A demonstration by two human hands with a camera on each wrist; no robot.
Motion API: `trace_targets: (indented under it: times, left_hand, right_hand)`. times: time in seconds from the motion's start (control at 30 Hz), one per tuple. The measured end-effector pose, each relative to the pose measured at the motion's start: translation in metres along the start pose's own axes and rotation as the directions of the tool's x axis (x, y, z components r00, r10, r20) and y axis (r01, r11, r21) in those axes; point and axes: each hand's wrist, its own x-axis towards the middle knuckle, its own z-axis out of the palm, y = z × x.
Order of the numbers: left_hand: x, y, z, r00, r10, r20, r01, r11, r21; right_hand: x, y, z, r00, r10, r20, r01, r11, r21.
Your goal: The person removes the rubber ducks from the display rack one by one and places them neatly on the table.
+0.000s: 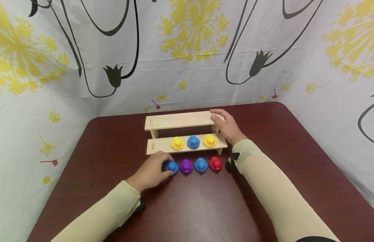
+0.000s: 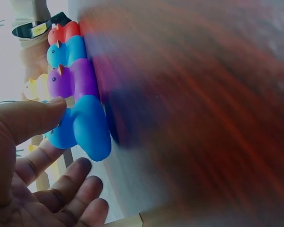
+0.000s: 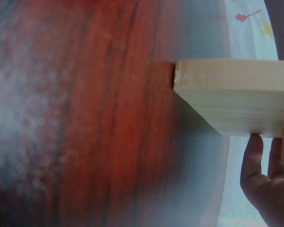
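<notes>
My left hand (image 1: pixel 152 170) pinches a blue rubber duck (image 1: pixel 172 167) between thumb and index finger, at the left end of a front row on the table. In the left wrist view the thumb lies across the head of this blue duck (image 2: pixel 92 127), and the other fingers spread loosely below. Beside it in the row sit a purple duck (image 1: pixel 186 166), another blue duck (image 1: pixel 201 165) and a red duck (image 1: pixel 215 164). My right hand (image 1: pixel 229 127) grips the right end of the upper board of a two-step wooden shelf (image 1: pixel 178 121), fingers curved over its top.
On the lower step (image 1: pixel 159 145) stand a yellow duck (image 1: pixel 177 143), a blue duck (image 1: pixel 193 142) and a second yellow duck (image 1: pixel 209 141). The dark red table (image 1: pixel 114 144) is backed by a patterned cloth (image 1: pixel 162 77), which also hangs along both sides.
</notes>
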Motion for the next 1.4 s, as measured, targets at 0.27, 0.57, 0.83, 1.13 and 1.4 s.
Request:
trace_targets:
  times: [0.27, 0.57, 0.83, 1.13, 1.4]
  left_hand:
    - [0.001, 0.002, -0.002, 1.000, 0.003, 0.025, -0.003, 1.000, 0.006]
    - [0.000, 0.003, -0.002, 0.999, -0.005, 0.033, 0.004, 0.999, 0.036]
    - [-0.001, 0.010, -0.013, 1.000, -0.010, 0.027, 0.009, 1.000, 0.018]
    - [0.005, 0.017, -0.026, 0.996, 0.039, -0.081, -0.040, 0.999, -0.007]
    - [0.012, 0.021, -0.030, 0.987, 0.018, -0.160, -0.020, 1.000, -0.010]
  right_hand:
    - [0.017, 0.031, -0.001, 1.000, -0.010, -0.024, 0.010, 1.000, -0.002]
    - [0.020, 0.036, -0.002, 1.000, -0.010, -0.025, 0.010, 1.000, -0.007]
    - [0.018, 0.035, -0.002, 1.000, -0.022, -0.013, 0.022, 1.000, 0.012]
    - [0.019, 0.037, -0.004, 0.999, -0.030, -0.024, 0.029, 0.999, -0.012]
    - [0.020, 0.037, -0.002, 0.999, -0.025, -0.022, 0.025, 1.000, -0.005]
